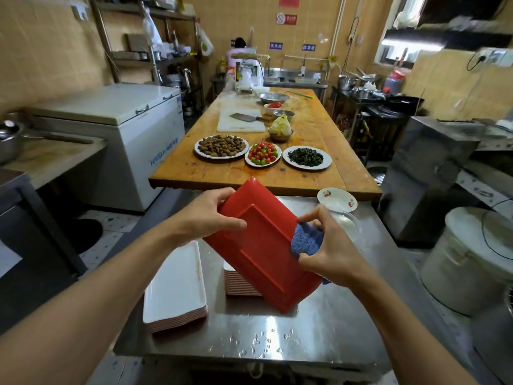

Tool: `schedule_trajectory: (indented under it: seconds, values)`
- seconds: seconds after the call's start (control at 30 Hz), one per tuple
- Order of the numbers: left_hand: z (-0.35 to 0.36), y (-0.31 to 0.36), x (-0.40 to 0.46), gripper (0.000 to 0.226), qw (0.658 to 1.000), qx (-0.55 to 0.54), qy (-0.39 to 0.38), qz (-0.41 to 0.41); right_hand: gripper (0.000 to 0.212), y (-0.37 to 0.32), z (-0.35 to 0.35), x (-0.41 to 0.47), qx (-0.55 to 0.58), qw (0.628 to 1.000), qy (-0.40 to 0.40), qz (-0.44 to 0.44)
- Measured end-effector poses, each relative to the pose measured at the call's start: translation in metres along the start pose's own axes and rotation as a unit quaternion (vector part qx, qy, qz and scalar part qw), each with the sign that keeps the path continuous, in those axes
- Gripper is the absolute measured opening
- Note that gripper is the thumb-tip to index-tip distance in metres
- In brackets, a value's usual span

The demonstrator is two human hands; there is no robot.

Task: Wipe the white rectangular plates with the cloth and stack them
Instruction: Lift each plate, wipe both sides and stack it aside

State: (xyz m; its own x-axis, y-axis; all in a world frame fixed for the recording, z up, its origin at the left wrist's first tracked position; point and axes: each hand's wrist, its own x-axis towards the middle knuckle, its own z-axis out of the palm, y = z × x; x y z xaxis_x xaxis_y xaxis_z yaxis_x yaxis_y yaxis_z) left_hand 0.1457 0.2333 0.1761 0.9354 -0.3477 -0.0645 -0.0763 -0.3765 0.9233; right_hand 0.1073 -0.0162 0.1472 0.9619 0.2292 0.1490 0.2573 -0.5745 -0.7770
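Water droplets are seen on the near edge of the steel table. A rectangular plate, red underside up and tilted, is held over the table. It is gripped at its far-left corner by the left hand, fingers curled round the rim. A blue cloth is pinched against its right edge by the right hand. Below: left stack white face up, second stack partly hidden. Farther off: wooden table with three food plates.

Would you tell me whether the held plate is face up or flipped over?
Flipped over: the plate shows its red underside and raised foot rim.
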Motion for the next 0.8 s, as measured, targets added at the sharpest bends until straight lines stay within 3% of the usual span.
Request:
schedule_trajectory:
  seconds: [0.13,0.47,0.63,0.8]
  values:
    - [0.002,-0.008,-0.001,0.055,0.997,-0.079,-0.004,0.007,0.05,-0.003,-0.005,0.005,-0.025,0.999,-0.006,-0.037]
    - [0.019,-0.011,-0.008,0.056,0.986,-0.156,0.045,0.046,0.047,-0.046,0.03,0.047,-0.141,0.968,0.075,-0.195]
    - [0.009,-0.02,-0.016,0.049,0.968,-0.231,0.094,0.035,0.052,-0.022,0.025,0.038,-0.211,0.957,0.112,-0.167]
    - [0.009,-0.03,-0.018,0.044,0.948,-0.298,0.112,0.001,0.056,0.005,0.008,0.029,-0.104,0.983,0.124,-0.081]
